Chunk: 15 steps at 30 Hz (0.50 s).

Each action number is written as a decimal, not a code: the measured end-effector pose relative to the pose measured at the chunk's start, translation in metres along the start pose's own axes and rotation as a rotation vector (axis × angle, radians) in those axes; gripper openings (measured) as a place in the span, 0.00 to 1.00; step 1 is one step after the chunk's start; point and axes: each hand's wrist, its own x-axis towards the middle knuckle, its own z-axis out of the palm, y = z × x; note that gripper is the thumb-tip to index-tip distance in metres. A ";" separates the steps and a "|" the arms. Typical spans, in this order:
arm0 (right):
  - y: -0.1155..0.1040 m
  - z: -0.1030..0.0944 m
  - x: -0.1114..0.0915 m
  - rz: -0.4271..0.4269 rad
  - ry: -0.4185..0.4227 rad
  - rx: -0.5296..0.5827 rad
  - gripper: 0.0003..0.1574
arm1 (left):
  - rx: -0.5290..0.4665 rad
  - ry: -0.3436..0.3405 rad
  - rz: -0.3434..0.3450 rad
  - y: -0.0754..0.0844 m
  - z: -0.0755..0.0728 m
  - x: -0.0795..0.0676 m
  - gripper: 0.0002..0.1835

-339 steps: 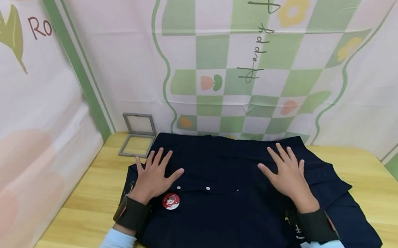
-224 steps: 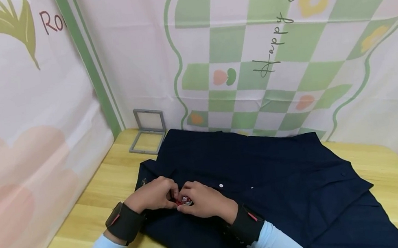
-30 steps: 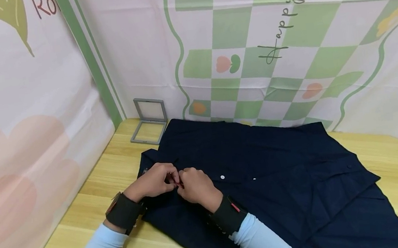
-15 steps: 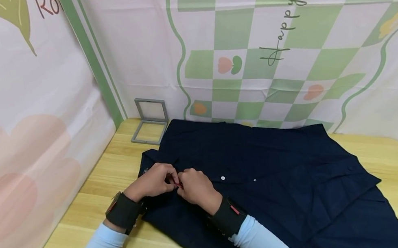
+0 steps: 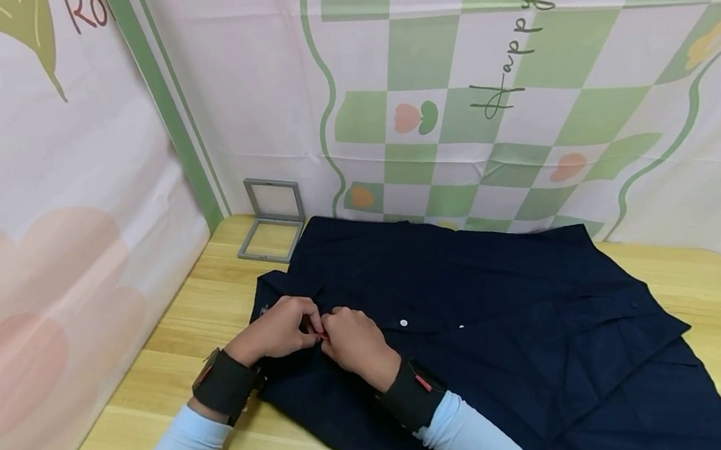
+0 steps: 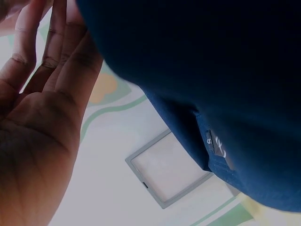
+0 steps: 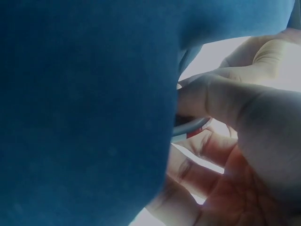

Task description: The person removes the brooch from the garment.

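A navy buttoned shirt lies spread on the table, its cloth filling much of both wrist views. Over its left part, my left hand and right hand meet, fingers curled. Between their fingertips they pinch a small round red pin badge, mostly hidden from the head view. The right wrist view shows the badge's rim between the right hand's thumb and fingers, beside raised cloth. In the left wrist view the left hand is next to the shirt, whose label shows; its fingertips are cut off.
A grey hinged frame stands opened at the table's back left corner, near the shirt's edge. Patterned cloth walls rise behind and to the left. Wooden tabletop shows around the shirt.
At first both hands lay flat, spread on the shirt, with the badge visible. Later they came together at the badge and took hold of it. Over the last second they have barely moved.
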 end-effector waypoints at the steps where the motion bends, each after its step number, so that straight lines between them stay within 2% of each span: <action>1: 0.000 0.000 0.000 -0.001 0.000 -0.003 0.09 | 0.003 0.001 -0.003 0.000 0.000 0.000 0.08; 15: 0.000 0.000 0.000 -0.009 0.017 -0.016 0.08 | 0.004 -0.007 -0.025 0.001 0.000 0.001 0.07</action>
